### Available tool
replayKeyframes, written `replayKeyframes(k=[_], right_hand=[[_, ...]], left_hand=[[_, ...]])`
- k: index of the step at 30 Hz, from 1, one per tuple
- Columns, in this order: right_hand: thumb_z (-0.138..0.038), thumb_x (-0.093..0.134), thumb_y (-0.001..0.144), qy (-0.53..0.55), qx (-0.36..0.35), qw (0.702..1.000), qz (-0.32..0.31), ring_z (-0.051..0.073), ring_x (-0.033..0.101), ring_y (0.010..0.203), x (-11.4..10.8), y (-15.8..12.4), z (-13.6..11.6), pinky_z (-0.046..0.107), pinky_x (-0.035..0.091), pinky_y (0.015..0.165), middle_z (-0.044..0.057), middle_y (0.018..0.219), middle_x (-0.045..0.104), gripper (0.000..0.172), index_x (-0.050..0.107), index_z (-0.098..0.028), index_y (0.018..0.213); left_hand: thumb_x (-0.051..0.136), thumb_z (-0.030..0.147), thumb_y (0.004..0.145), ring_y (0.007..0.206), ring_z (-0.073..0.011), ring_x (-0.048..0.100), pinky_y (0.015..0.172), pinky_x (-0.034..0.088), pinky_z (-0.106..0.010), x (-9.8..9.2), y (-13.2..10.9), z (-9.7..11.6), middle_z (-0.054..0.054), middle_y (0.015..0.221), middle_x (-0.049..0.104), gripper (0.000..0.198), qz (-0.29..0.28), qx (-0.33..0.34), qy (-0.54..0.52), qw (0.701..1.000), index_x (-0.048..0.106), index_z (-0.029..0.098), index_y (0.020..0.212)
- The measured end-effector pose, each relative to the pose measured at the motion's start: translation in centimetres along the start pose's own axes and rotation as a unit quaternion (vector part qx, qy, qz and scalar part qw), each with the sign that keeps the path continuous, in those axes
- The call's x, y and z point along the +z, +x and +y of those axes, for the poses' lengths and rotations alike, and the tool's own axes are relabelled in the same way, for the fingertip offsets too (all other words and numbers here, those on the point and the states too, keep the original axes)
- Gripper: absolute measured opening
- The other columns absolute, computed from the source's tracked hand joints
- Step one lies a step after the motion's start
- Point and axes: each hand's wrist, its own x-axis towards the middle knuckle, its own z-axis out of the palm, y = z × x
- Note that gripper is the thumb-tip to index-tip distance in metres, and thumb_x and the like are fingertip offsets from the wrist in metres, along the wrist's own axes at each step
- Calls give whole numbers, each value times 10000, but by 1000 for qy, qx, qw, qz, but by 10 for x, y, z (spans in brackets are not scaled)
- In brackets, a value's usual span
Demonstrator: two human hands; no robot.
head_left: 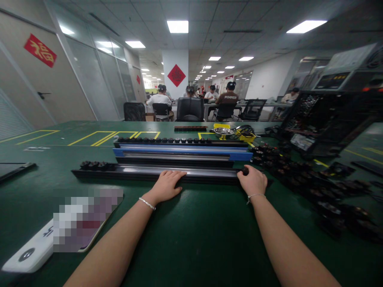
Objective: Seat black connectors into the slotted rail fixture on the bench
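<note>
A long black rail [137,171] with a shiny inner channel lies across the green table, several small black parts [94,165] at its left end. My left hand [168,185] rests on the rail's near edge around the middle, fingers stretched out, holding nothing. At the rail's right end, my right hand [253,180] has its fingers wrapped round a small black part [245,170], mostly hidden by the hand. Behind lie a blue rail [182,150] and another black rail [223,143] bearing a row of small parts.
Many loose black parts [302,175] are heaped on the right, before a black equipment case [317,119]. A metal bowl [224,130] stands behind the rails. A phone [89,239] and a white device [32,249] lie front left. People sit far back.
</note>
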Motion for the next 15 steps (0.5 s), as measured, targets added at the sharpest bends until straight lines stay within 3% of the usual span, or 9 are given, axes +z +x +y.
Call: replayKeyframes(k=[15], right_hand=[[-377, 424, 773, -25, 32, 999, -15, 270, 523, 1055, -6, 7, 13, 423, 312, 927, 112, 1095, 649, 434, 639, -172, 1089]], left_hand=[[551, 284, 798, 1154, -242, 491, 1011, 302, -431, -3, -3, 3, -35, 1321, 538, 571, 19, 17, 6, 1000, 390, 265, 1346]])
